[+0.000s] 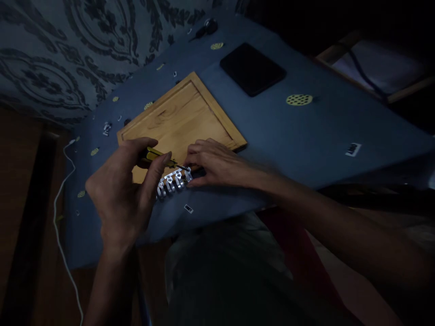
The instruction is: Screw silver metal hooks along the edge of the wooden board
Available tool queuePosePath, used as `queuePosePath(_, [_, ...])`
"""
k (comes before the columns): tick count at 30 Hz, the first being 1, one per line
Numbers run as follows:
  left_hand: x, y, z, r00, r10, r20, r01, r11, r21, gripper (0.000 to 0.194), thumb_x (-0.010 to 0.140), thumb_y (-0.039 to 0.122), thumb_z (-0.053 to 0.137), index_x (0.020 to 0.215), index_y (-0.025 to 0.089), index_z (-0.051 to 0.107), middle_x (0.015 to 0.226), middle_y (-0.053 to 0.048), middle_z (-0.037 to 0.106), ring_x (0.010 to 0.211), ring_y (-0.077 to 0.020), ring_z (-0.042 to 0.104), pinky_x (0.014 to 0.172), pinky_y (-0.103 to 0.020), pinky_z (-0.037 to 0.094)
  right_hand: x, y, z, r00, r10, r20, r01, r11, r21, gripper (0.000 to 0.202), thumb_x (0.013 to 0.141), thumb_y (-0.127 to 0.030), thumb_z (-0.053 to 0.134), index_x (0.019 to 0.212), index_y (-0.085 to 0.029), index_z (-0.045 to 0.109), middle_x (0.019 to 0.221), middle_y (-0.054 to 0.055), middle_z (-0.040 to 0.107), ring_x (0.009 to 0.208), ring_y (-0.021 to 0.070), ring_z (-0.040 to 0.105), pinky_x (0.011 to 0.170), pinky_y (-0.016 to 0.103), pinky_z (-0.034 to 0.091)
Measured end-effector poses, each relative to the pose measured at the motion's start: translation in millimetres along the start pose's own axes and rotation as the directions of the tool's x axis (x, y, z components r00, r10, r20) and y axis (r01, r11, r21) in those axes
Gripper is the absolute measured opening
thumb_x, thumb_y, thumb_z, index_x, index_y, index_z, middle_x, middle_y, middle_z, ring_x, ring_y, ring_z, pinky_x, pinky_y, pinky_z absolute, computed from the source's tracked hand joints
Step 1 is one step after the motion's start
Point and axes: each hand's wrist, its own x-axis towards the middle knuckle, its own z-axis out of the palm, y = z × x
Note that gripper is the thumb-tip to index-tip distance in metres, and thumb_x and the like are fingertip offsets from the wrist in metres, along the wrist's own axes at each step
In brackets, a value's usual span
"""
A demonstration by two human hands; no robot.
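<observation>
My left hand [124, 192] is closed on a yellow and black screwdriver [158, 156], whose thin shaft points right. The screwdriver's tip meets the right end of a shiny metal part [170, 182] with several curved loops in a row. At that same end, my right hand [212, 165] pinches the metal part between thumb and fingers. The metal part lies along the near edge of a wooden board [183, 117], and my left hand hides some of its left end. Something dark under my right fingers is too dim to make out.
A black flat tablet-like object [252, 69] lies beyond the board on the blue tablecloth [272, 131]. Small dark and metal items sit near the far and left edges. A white cable [56, 217] hangs at the left.
</observation>
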Motion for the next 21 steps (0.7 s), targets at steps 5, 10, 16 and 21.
queuePosePath(5, [-0.3,0.5,0.8,1.000,0.003,0.015,-0.003,1.000,0.000,0.011,0.099,0.042,0.067,0.108,0.038,0.070,0.089,0.005,0.074,0.078,-0.0212,0.073,0.069,-0.042,0.057,-0.6,0.4,0.7,1.000,-0.002,-0.011,0.002,1.000,-0.005,0.036,0.085,-0.041,0.081,0.110,-0.016,0.072,0.104,0.008,0.066,0.102,0.0264,0.056,0.089,0.038,0.036])
queuePosePath(10, [-0.1,2.8,-2.2,1.000,-0.008,0.012,0.007,1.000,0.028,0.010,0.099,0.042,0.066,0.108,0.039,0.069,0.091,0.005,0.074,0.079,-0.0213,0.073,0.069,-0.042,0.057,-1.5,0.1,-0.1,1.000,-0.020,-0.009,0.020,1.000,0.009,0.033,0.088,-0.040,0.079,0.110,-0.018,0.072,0.104,0.008,0.066,0.102,0.0263,0.056,0.088,0.038,0.037])
queuePosePath(16, [-0.7,1.0,-1.3,1.000,-0.014,0.004,0.014,1.000,0.003,0.012,0.097,0.041,0.069,0.109,0.039,0.071,0.091,0.005,0.075,0.079,-0.0223,0.073,0.070,-0.043,0.056,0.9,-2.8,-2.7,0.999,0.026,0.028,-0.026,1.000,-0.008,0.038,0.085,-0.042,0.081,0.109,-0.015,0.072,0.103,0.008,0.065,0.101,0.0259,0.055,0.088,0.038,0.037])
queuePosePath(21, [-0.5,0.4,-0.9,1.000,-0.015,0.010,0.015,1.000,0.013,0.011,0.098,0.042,0.067,0.109,0.040,0.070,0.092,0.005,0.075,0.079,-0.0218,0.073,0.069,-0.043,0.057,0.6,-3.8,-3.7,0.998,0.038,0.040,-0.038,0.999,-0.002,0.039,0.085,-0.043,0.082,0.109,-0.014,0.072,0.103,0.008,0.065,0.100,0.0253,0.055,0.088,0.038,0.037])
